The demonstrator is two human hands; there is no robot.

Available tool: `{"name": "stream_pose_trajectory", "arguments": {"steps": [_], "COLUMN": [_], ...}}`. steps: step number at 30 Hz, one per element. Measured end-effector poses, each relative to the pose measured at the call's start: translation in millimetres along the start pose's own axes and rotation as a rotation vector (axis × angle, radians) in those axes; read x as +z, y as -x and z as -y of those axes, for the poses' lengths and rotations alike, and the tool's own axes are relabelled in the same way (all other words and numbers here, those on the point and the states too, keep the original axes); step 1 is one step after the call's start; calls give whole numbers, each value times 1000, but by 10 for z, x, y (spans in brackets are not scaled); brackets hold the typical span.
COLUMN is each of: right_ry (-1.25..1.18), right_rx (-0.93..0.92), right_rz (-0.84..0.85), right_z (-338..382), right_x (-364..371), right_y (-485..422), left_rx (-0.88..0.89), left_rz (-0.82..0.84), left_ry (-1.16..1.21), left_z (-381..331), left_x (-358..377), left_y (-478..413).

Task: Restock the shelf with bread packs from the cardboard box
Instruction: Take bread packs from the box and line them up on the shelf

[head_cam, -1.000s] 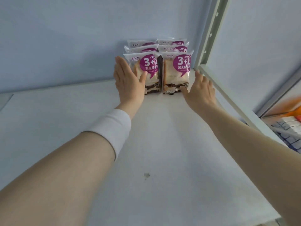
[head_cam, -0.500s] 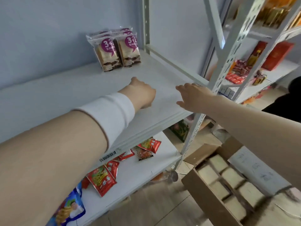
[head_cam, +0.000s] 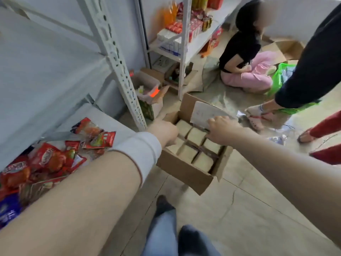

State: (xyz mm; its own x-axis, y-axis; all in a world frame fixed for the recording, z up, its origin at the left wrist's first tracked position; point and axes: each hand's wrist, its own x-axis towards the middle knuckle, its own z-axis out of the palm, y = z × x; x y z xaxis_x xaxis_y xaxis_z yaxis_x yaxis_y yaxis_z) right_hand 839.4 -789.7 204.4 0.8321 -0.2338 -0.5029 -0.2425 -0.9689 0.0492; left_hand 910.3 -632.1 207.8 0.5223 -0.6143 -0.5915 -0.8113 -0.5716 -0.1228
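Far left: lower board of the shelf (head_cam: 103, 117), scattered with red snack packets (head_cam: 53, 156); one blue packet (head_cam: 7, 211) at the frame edge. The perforated upright (head_cam: 118, 69) runs diagonally down to the floor, just left of the box.

Left forearm crosses over the packets, white wristband (head_cam: 140, 154) on the wrist. Left hand (head_cam: 164, 132) is over the box's left rim, knuckles toward the camera, fingers curled downward and hidden. Cannot tell whether they hold anything.

Behind the upright: a small open carton (head_cam: 147, 84) with an orange item inside, blurred.

Centre: box (head_cam: 184, 172) on the floor, flaps open. Bread packs (head_cam: 196, 134) stand inside in tight rows, pale tops up, dark gaps between them. All packs in view are in the box. A white sheet (head_cam: 203, 113) leans on the far flap and overhangs the back row.

Right hand (head_cam: 221, 130) is over the far right packs, at the sheet's lower edge, fingers bent. Motion blur; cannot tell whether they pinch the sheet, a pack, or nothing.

Bottom centre: the wearer's own feet (head_cam: 191, 237) in dark socks, near the box.

Back: second shelf unit (head_cam: 184, 43) with cartons and bottles. Right of it, a seated person (head_cam: 243, 58) in black top and pink trousers, on the floor. Green bag (head_cam: 280, 76) beside them. Far right: a standing person's dark garment (head_cam: 313, 61) and red cloth (head_cam: 328, 126), close to the box's right side.
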Motion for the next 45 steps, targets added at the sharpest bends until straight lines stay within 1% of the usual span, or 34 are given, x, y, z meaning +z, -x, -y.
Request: {"name": "stream_pose_trajectory", "arguments": {"steps": [3,6,10,14,16,18,20,22,26,28,30,32,35,38,41,45], "right_ry": [-94,-202,-458,-707,-869,-1001,-1033,-1043,-1116,-1156,-1142,-1119,-1096,-1047,-1194,-1331], "right_rx": [96,178,321,488,591,711,844,945,1019,1066,1080,1087,1097,1049,1036,1073], "right_rz": [105,199,293,362,302,185,105,71,-56,-112,-137,-151,-198,-179,-219,-268], "right_z": [-265,-399,-394,-398,-453,-561,-662,-726,-711,-713,-717,-723,-738,-745,-785,-934], "right_x": [470,905,1452,1878,2164,2514,2835,3069,3355,3392,3389,3356,3305,3270,3239,3187], "right_y": [-160,-426,-720,-1166,-1587,-2094,-2510,-2761,-2924,-2939,-2922,-2889,-2833,-2719,-2483,-2011], "left_rx": [73,106,70,45,-5,-55,-91,-144,-302,-331,-345,-375,-347,-279,-204,-117], "left_rz": [45,105,226,368,363,263,126,27,-89,-97,-67,-23,43,40,16,-102], "left_ry": [67,164,377,404,509,617,677,713,801,810,806,862,907,1071,1256,1242], "left_z": [-295,-373,-363,-389,-448,-511,-560,-593,-670,-684,-657,-600,-509,-456,-444,-462], "left_x": [214,382,689,1053,1297,1559,1785,1940,2127,2142,2141,2118,2081,2068,2027,1918], "left_y": [-449,-981,-1606,-2252,-2760,-3352,-3853,-4215,-4588,-4659,-4707,-4753,-4805,-4758,-4602,-4269]}}
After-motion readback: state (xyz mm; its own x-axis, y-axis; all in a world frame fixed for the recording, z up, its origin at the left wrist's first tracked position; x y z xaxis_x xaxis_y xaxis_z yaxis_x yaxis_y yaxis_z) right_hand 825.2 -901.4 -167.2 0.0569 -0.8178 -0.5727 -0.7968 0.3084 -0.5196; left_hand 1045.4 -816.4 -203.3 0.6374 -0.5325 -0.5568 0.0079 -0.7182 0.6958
